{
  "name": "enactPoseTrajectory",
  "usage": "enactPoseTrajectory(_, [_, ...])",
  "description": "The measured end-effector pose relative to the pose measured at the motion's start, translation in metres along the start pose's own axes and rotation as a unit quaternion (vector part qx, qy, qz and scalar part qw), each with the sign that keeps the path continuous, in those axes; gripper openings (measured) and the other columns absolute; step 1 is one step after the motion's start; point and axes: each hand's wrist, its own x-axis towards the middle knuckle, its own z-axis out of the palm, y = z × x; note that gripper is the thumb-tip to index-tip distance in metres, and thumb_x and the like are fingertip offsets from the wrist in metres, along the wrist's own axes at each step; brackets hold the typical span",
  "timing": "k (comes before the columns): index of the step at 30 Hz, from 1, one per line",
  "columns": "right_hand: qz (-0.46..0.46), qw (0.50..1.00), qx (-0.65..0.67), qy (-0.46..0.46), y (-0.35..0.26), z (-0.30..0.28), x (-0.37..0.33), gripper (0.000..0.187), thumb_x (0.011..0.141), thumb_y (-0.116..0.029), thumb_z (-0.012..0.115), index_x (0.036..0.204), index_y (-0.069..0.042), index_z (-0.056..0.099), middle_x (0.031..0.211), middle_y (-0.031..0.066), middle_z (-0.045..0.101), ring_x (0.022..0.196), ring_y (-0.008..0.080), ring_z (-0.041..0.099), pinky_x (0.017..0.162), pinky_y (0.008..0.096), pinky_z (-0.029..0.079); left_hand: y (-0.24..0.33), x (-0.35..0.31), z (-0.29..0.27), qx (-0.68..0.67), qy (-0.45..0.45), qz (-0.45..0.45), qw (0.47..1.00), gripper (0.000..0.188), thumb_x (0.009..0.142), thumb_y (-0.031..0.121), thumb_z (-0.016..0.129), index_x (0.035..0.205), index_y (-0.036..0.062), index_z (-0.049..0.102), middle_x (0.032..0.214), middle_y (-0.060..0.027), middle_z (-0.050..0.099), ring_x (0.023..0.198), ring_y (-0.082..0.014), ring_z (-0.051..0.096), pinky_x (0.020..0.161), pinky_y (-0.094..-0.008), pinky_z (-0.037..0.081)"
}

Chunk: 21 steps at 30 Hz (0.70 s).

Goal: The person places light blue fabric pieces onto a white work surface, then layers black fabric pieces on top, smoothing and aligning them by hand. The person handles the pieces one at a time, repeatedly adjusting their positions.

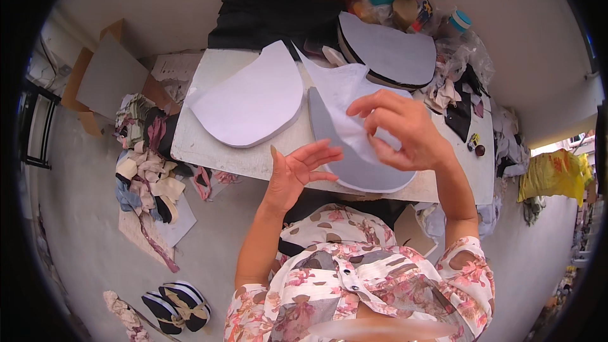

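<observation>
A thin white sheet (345, 92), creased and partly lifted, lies over a curved pad with a grey face (364, 174) and a pale edge. My right hand (408, 130) is above this pad with its fingers curled, pinching the sheet; the fingertips partly hide the grip. My left hand (301, 171) is at the table's front edge, by the pad's near left side. It is open, palm up with fingers stretched out, and holds nothing. Left of the sheet, a thick pad with a white top (253, 101) and rounded outline rests flat on the table.
The white table (209, 66) also bears a stack of grey-topped curved pieces (392, 50), black material (272, 12) and plastic bags (468, 50) at the back. Fabric scraps (152, 177) and a cardboard box (111, 79) are to the left. Black-and-white shoes (177, 307) stand on the floor.
</observation>
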Motion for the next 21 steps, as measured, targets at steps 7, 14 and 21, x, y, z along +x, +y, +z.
enactPoseTrajectory(7, [-0.029,0.983,-0.102,-0.147,-0.021,0.075,-0.051,0.019,0.073,-0.014,0.060,0.085,0.000,0.061,0.121,0.0135,0.057,0.102,0.0236,0.055,0.068,0.0339,0.044,0.005,0.013,-0.002,0.091,0.056,-0.031,0.994,0.121,0.072,0.089,0.039,0.147,-0.0047,0.025,0.141,-0.0250,0.043,0.128,-0.0305,0.049,0.106,-0.0426,0.040])
enactPoseTrajectory(14, [-0.008,0.990,-0.095,-0.100,-0.012,0.113,-0.063,0.015,0.074,-0.013,0.061,0.080,0.000,0.061,0.124,0.0164,0.056,0.100,0.0246,0.055,0.066,0.0341,0.045,-0.002,-0.005,-0.011,0.095,0.117,-0.021,0.988,0.125,0.066,0.087,0.053,0.149,-0.0017,0.022,0.141,-0.0229,0.043,0.129,-0.0292,0.047,0.105,-0.0405,0.042])
enactPoseTrajectory(21, [-0.008,0.996,-0.061,-0.066,-0.010,0.118,-0.042,0.014,0.072,-0.012,0.063,0.078,0.000,0.059,0.132,0.0185,0.052,0.107,0.0267,0.054,0.067,0.0353,0.046,0.004,-0.039,-0.012,0.106,0.074,0.015,0.992,0.095,0.080,0.040,0.070,0.150,-0.0007,0.021,0.142,-0.0141,0.043,0.131,-0.0258,0.045,0.111,-0.0399,0.034])
